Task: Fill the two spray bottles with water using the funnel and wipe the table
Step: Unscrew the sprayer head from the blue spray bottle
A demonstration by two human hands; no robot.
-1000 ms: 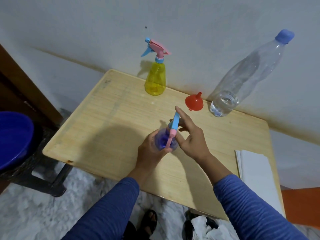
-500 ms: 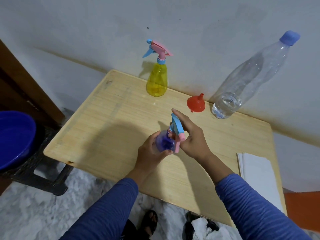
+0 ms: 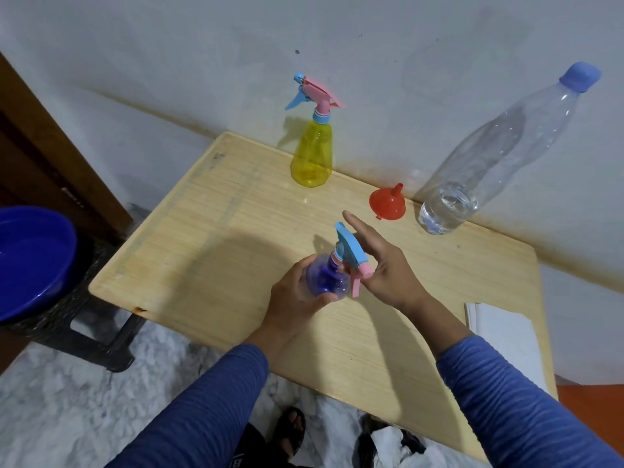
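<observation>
Since a moment ago the sprayer head [image 3: 351, 255] has twisted round. My left hand [image 3: 297, 295] grips the blue bottle [image 3: 326, 282] above mid-table [image 3: 209, 265]; my right hand [image 3: 388, 268] pinches the head, index finger straight. Funnel [image 3: 387, 202] sits by the wall.

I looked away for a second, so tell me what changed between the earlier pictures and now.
The right hand has turned the spray head of the blue spray bottle round, its pink trigger swinging toward the person. The left hand still grips the bottle. The yellow spray bottle, funnel and water bottle stayed put.
</observation>
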